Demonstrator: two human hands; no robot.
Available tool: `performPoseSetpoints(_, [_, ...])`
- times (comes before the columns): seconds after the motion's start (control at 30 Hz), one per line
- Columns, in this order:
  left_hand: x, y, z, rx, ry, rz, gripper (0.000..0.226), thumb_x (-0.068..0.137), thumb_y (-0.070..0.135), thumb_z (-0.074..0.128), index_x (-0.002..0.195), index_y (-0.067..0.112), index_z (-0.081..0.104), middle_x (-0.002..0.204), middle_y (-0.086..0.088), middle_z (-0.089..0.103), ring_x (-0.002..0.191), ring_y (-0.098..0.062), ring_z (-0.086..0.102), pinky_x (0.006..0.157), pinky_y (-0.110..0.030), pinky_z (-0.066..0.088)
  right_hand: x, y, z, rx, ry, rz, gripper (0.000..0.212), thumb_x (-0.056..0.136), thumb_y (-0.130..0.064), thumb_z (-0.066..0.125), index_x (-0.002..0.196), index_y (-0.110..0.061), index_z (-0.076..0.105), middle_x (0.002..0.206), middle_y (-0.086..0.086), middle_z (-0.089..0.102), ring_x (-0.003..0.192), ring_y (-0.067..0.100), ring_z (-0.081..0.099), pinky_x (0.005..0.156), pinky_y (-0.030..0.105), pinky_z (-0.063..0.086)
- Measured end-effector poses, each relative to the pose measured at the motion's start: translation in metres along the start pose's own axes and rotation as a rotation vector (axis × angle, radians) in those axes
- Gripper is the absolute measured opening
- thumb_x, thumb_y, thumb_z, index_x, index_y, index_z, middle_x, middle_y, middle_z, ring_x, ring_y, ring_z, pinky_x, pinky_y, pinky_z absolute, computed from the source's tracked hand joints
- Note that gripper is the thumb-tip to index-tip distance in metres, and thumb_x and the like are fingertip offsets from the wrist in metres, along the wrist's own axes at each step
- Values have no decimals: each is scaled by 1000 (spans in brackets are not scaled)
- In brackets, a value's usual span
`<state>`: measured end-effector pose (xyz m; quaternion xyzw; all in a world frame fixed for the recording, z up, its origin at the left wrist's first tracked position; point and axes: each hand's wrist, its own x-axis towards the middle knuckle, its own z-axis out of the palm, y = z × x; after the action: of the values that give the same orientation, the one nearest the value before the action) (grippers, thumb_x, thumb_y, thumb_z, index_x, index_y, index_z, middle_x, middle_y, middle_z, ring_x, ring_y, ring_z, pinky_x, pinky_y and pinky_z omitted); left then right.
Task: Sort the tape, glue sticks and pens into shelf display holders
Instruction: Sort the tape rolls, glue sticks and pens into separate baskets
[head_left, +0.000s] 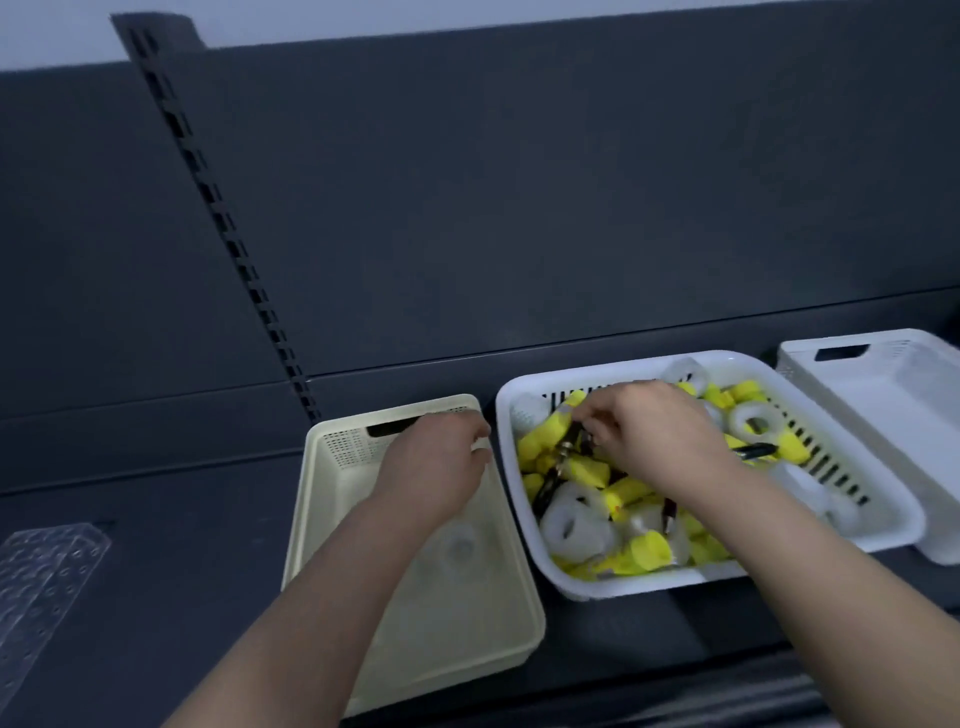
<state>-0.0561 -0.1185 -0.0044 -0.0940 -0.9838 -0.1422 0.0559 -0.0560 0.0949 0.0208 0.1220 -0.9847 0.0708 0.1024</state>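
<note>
The right hand (654, 431) reaches into the white slotted plastic basket (649, 582) on the dark shelf (156, 545). Its thumb and fingertips (589, 423) pinch the upper end of a slim dark pen (558, 467), which lies slanted among yellow-capped glue sticks (644, 553) and translucent white tape rolls (571, 525). The left hand (431, 462) hovers over the cream plastic basket (306, 499) just beside it, fingers curled with something pale at their tips; whether it grips a roll I cannot tell. One clear tape roll (460, 543) already lies in that cream basket. The pen looks light, stiff and smooth, so it is likely to slip or snag under the sticks. A hold nearer mid-barrel and a lift along its length would seem safest. A second white plastic basket (883, 395) stands just beside the slotted one, on its right.
</note>
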Motion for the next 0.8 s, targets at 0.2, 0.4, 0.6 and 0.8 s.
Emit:
performPoseSetpoints(0.2, [19,57,15,-58,18,39,22,90,29,56,110,26,64,101,3,69,98,-21,60,77,-33,49,-23,89,-9,48,24,221,21,88,-24,55,97,-37,69,94,-5,72,92,22,63,67,30,49])
performPoseSetpoints(0.4, [47,82,26,-7,3,-96,21,89,28,55,100,14,67,97,-3,67,94,-25,60,70,-32,47,-17,122,0,117,-18,165,18,86,-23,56,91,-34,70,87,-8,71,85,19,64,67,32,53])
performPoseSetpoints(0.6, [58,94,32,43,-102,-273,12,82,21,59,88,13,66,81,-4,64,77,-24,61,53,-25,38,5,130,8,101,-108,-28,32,86,-20,54,111,-36,65,99,-4,68,86,17,62,65,32,52])
performPoseSetpoints(0.8, [46,109,19,-75,18,-399,14,85,25,58,88,16,68,86,-7,67,90,-32,59,66,-32,43,34,134,21,-88,-226,-309,60,80,2,46,126,-34,55,121,1,59,111,25,49,79,31,41])
